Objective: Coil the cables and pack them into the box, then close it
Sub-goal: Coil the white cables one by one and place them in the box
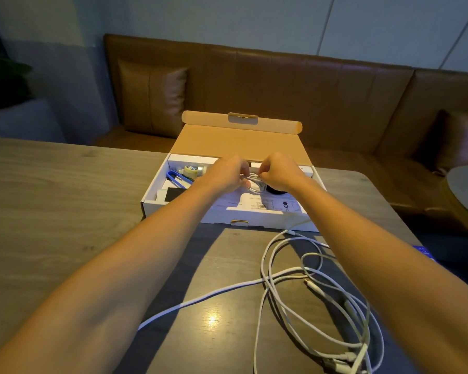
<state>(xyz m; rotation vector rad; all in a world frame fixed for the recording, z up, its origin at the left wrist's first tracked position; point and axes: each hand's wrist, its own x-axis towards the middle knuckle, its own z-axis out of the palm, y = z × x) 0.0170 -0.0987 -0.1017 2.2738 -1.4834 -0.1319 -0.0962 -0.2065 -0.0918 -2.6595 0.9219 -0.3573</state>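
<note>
A white cardboard box [257, 218] stands open on the table, its brown lid [238, 141] tipped back. Over the box's middle, my left hand [227, 174] and my right hand [277, 171] both pinch a small coiled white cable [254, 183] between them. Loose white cables [308, 292] lie tangled on the table in front of the box, at the lower right, partly under my right forearm. Inside the box I see a blue loop [177, 178], a roll of tape [191, 170], a black pad [173, 194], a dark round thing under my right hand and printed sheets [270, 205].
The wooden table [52, 198] stretches left of the box. A brown leather bench [281, 85] with a cushion [152, 98] runs behind it. A round table edge [465, 190] shows at the right. A blue object [423, 251] peeks out beside my right forearm.
</note>
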